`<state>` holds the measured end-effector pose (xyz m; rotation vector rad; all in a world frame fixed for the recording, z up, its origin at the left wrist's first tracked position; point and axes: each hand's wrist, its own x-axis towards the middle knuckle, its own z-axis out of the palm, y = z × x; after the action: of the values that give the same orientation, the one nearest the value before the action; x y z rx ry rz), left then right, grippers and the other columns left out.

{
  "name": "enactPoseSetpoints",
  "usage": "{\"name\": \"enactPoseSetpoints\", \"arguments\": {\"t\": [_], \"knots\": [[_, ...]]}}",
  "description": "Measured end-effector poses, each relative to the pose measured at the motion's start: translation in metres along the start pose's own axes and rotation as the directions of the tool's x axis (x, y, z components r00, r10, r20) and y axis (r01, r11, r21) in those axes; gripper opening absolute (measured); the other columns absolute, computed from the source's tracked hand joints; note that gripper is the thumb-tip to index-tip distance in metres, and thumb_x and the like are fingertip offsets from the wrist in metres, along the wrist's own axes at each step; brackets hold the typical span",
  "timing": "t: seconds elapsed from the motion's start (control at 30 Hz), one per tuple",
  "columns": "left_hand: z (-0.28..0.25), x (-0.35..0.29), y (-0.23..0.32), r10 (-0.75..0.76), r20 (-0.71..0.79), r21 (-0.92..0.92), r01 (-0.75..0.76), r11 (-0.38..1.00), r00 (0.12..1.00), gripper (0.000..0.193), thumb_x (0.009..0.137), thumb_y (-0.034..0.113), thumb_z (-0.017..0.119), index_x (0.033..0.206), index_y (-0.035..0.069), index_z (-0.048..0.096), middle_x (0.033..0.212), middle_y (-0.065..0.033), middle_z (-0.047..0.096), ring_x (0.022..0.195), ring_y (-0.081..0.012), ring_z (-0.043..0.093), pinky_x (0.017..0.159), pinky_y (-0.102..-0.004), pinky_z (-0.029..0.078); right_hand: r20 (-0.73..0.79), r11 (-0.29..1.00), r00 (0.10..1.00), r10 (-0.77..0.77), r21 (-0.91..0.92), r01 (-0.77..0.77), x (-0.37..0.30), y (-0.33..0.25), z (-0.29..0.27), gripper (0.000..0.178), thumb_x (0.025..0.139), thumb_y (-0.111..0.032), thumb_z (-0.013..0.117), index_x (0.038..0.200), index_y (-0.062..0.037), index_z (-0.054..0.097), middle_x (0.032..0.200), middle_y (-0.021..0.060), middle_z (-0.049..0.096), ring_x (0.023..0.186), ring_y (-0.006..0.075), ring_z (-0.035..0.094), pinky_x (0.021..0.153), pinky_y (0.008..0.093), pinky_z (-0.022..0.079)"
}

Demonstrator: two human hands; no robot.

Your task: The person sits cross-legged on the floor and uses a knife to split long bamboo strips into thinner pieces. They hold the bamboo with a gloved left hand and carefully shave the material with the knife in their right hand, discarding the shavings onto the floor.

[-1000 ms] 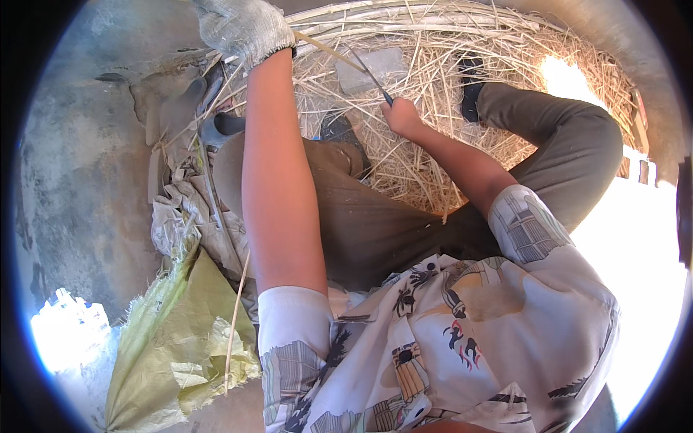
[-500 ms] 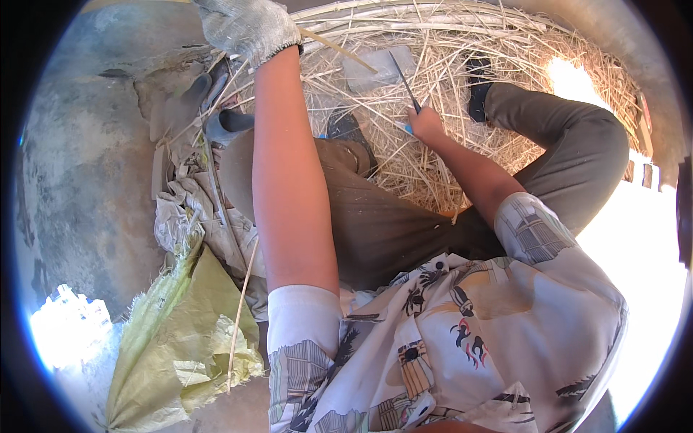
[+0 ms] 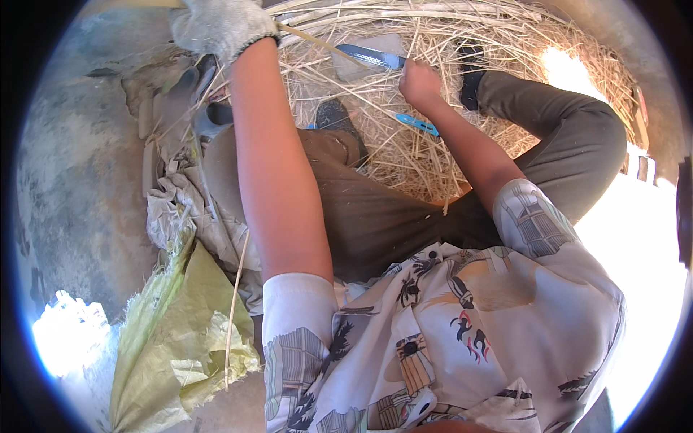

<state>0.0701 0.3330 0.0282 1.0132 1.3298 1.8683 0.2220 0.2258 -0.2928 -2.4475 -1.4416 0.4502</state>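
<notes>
- nearest, along the lower edge: printed pale shirt (image 3: 505,310), with brown trousers (image 3: 375,216) beyond, knees spread wide;
- at lower left, beside the left sleeve: yellow-green woven sack (image 3: 166,339), frayed along one side, torn and crumpled at the other, lying slack; contents impossible to tell; thin pale stalk (image 3: 234,310) across its right part;
- just past the sack: crumpled pale cloth (image 3: 184,198), heaped against the left leg;
- past that, by the left knee: grey boot-like thing (image 3: 213,119), mouth dark and turned into view; inside too dark to make out;
- between the legs: dark shoe (image 3: 336,119) on the left foot; to its right, near the right forearm, slender blue thing (image 3: 417,124) resting on straw, exact kind unclear;
- farther up, at centre: right hand (image 3: 421,85), bare, closed firmly round the handle of a dark-bladed knife (image 3: 368,56); blade pointing left, above a grey block (image 3: 384,41) set in the straw;
- farthest, at upper left: left hand (image 3: 216,25) in a pale knitted glove, gripping a flat strip (image 3: 303,35), with ends out on both sides; right end slanting down toward the block and overlapping the blade in view; contact impossible to tell;
- underneath and around: loose straw (image 3: 404,155) thick over the floor, with long pale canes (image 3: 462,11) curving along the top;
- enclosing the place: mottled blue-grey wall (image 3: 79,173) at left, strong glare (image 3: 642,238) at right.
</notes>
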Motion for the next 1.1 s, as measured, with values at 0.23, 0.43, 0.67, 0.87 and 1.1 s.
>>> {"name": "enactPoseSetpoints", "arguments": {"t": [0.23, 0.43, 0.67, 0.87, 1.1], "knots": [[-0.015, 0.016, 0.033, -0.199, -0.066, -0.26, 0.176, 0.95, 0.978, 0.037, 0.098, 0.027, 0.043, 0.109, -0.003, 0.062, 0.084, -0.0124, 0.056, 0.077, -0.024, 0.06, 0.075, -0.0454, 0.058, 0.583, 0.958, 0.807, -0.093, -0.169, 0.232, -0.041, 0.011, 0.021, 0.036, 0.08, -0.023, 0.072, 0.113, -0.0093, 0.073, 0.12, 0.0128, 0.072, 0.112, 0.0326, 0.068, 0.091, 0.0455, 0.053], [-0.024, 0.025, 0.039, -0.315, -0.05, -0.537, 0.24, 0.809, 0.948, 0.045, 0.085, 0.019, 0.056, 0.126, -0.001, 0.054, 0.124, -0.0222, 0.044, 0.121, -0.0353, 0.047, 0.108, -0.0564, 0.038, 0.489, 0.97, 0.87, -0.058, -0.177, 0.164, -0.047, 0.02, 0.038, 0.037, 0.087, -0.022, 0.066, 0.122, -0.0079, 0.062, 0.121, 0.0151, 0.07, 0.111, 0.0346, 0.068, 0.094, 0.0501, 0.051], [-0.026, 0.033, 0.035, -0.4, 0.006, -0.757, 0.265, 0.597, 0.917, 0.029, 0.082, 0.013, 0.059, 0.108, 0.0, 0.057, 0.108, -0.016, 0.044, 0.09, -0.0275, 0.05, 0.082, -0.0484, 0.044, 0.717, 0.927, 0.678, -0.164, -0.124, 0.355, 0.008, 0.02, -0.016, 0.049, 0.08, -0.043, 0.075, 0.104, -0.0007, 0.075, 0.109, 0.0211, 0.073, 0.106, 0.0356, 0.069, 0.091, 0.0451, 0.054], [-0.05, 0.051, 0.016, -0.185, 0.279, -0.754, 0.334, 0.565, 0.942, 0.03, 0.087, 0.022, 0.055, 0.11, 0.002, 0.058, 0.087, -0.0143, 0.05, 0.076, -0.0278, 0.054, 0.074, -0.0469, 0.045, 0.662, 0.917, 0.711, -0.238, -0.087, 0.388, 0.005, 0.001, -0.1, 0.051, 0.092, -0.049, 0.065, 0.106, -0.0014, 0.074, 0.113, 0.0201, 0.071, 0.107, 0.038, 0.067, 0.091, 0.052, 0.051], [-0.044, 0.034, 0.034, -0.172, 0.303, -0.774, 0.347, 0.529, 0.937, 0.027, 0.092, 0.023, 0.048, 0.104, 0.003, 0.062, 0.066, -0.0064, 0.052, 0.064, -0.027, 0.06, 0.069, -0.0531, 0.056, 0.542, 0.842, 0.743, -0.393, -0.111, 0.527, 0.005, 0.0, -0.18, 0.034, 0.101, -0.034, 0.055, 0.112, -0.0049, 0.068, 0.101, 0.019, 0.07, 0.098, 0.0344, 0.068, 0.087, 0.048, 0.052]]}}
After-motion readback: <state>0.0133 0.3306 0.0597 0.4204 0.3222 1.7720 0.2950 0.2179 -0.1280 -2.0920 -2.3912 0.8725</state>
